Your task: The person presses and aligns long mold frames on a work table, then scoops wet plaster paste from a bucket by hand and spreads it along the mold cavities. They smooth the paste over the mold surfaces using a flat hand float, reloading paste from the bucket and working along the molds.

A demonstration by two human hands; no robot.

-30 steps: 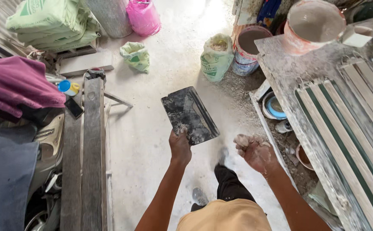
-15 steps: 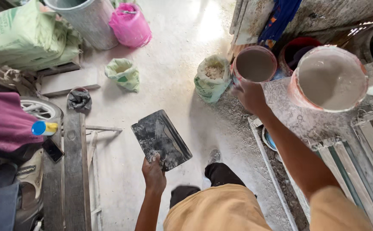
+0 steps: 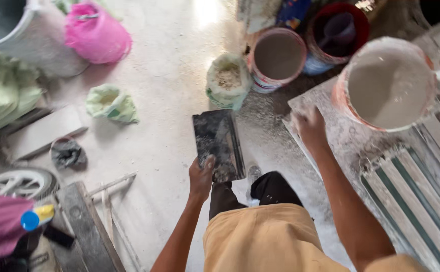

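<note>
- The left hand [image 3: 201, 177] grips a flat, dark, mortar-stained rectangular metal board [image 3: 218, 145] by its near edge; the fingers are clenched on it, thumb on top; the board sits level in front of the body, above the pale concrete floor [image 3: 164, 116].
- Compared with half a second ago, the board has swung from a slant to point nearly straight ahead; it is carried closer to the grey, dust-covered table [image 3: 341, 136] on the right.
- The right hand [image 3: 310, 126] was up by the small grey-filled bucket with a pinkish rim [image 3: 279, 56]; it has dropped to the near corner of the table, knuckles up; whether its fingers are curled on anything or just resting I cannot tell.
- Just beside that hand stands a large, plaster-smeared bucket full of pale grey wet mix [image 3: 389, 83]; hand and bucket are near, apparently not touching.
- Judging from the shift, the person has turned toward the table, bringing board and free hand to the large bucket.
- On the floor: a green-white sack of granular material [image 3: 228, 80], a crumpled green bag [image 3: 111, 103], a pink bag [image 3: 96, 35].
</note>
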